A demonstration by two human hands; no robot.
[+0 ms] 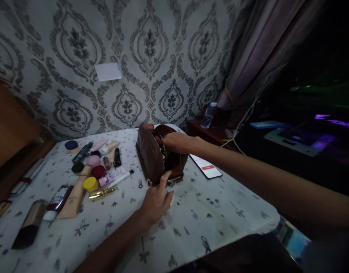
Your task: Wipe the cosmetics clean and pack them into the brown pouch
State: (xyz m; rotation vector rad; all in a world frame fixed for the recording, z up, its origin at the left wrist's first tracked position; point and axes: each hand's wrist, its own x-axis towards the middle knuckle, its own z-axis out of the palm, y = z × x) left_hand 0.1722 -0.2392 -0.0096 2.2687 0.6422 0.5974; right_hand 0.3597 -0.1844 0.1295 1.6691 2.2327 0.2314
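A brown zippered cosmetic bag (151,155) stands unzipped on the patterned white tablecloth. My right hand (177,142) reaches into its opening from the right with fingers curled; what they hold, if anything, is hidden in the dark inside. At the bag's near lower edge, my left hand (157,199) touches it with a stretched index finger, the thumb held apart. Left of the bag lie several cosmetics, among them a gold tube (101,193), a yellow-lidded jar (90,184), a pink sponge (93,161) and a beige squeeze tube (73,199).
A phone (207,167) with its screen lit lies right of the bag, partly under my right forearm. Beyond the table's right side, a water bottle (209,115) stands on a dark red surface. A brown-black bottle (30,223) lies at the near left. Patterned wallpaper closes off the back.
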